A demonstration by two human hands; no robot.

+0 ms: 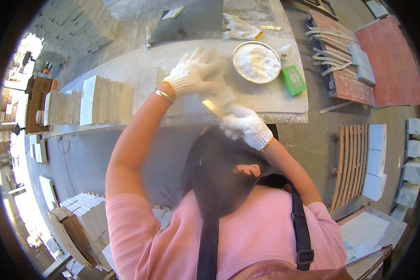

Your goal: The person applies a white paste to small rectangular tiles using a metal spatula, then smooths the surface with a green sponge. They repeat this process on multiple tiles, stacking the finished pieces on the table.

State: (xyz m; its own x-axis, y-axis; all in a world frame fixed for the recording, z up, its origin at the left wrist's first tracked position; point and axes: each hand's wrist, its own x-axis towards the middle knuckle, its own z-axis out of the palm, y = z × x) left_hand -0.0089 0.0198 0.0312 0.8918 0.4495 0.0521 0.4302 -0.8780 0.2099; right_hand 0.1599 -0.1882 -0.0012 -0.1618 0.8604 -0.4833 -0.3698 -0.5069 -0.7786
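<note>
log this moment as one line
left hand: flat on stone tile | right hand: holds scraper | round pan: white paste

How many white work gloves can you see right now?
3: one on the left hand pressing a tile on the bench, one on the right hand holding a scraper, one spare glove lying at the bench's far edge.

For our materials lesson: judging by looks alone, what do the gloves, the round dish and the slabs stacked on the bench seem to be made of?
Gloves, left hand and right hand: white knitted fabric, probably cotton, with yellow cuff edging. Round dish: likely metal, given its thin shiny rim; it holds white powder or paste. Stacked slabs: pale stone, perhaps marble, matte with faint veining.
</note>
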